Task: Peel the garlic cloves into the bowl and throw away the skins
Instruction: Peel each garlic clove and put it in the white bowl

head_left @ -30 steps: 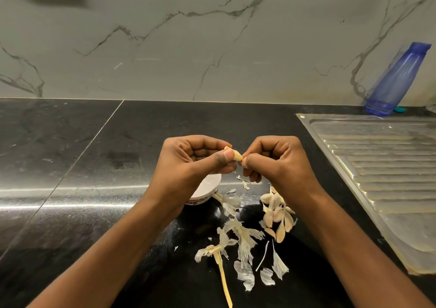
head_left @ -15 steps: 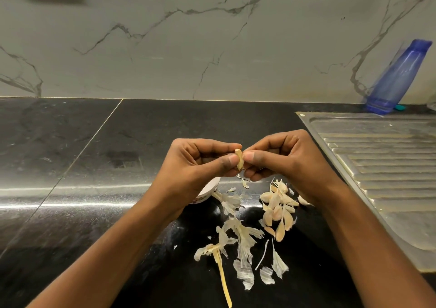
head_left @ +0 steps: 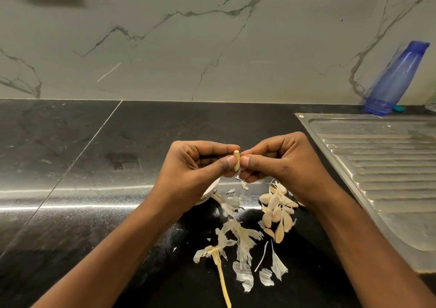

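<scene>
1. Broadly, the dark surface [head_left: 70, 166] carries the whole job. A ribbed steel drainboard [head_left: 377, 166] lies to the right of the right hand, and one blue bottle [head_left: 396, 79] leans on the wall far beyond it.
2. I see two hands, both busy. My reading is that the left hand [head_left: 195, 171] pinches the garlic clove [head_left: 236, 160] between thumb and forefinger. The right hand [head_left: 283, 163] pinches the same clove from the other side, its remaining fingers curled in.
3. One bowl [head_left: 208, 193] sits directly under the left hand. Only a sliver of its white rim shows, so I cannot tell how many peeled cloves it holds.
4. Loose skins [head_left: 238, 234] lie scattered below both hands, towards me. I count roughly a dozen papery pieces plus one long dry stalk [head_left: 221, 274]. None has been thrown away yet, so that half of the task is untouched.
5. A heap of unpeeled cloves [head_left: 276, 211] rests just below the right wrist. I make it about nine, though they overlap too much for a firm count.
6. One clove is in hand, held upright between the two thumbs and raised above the surface. I judge it mid-peel, with a scrap of skin hanging beneath it.
7. Overall I would call this under halfway. The heap needs peeling, each clove must drop into the bowl, and the skins need gathering and binning.
</scene>
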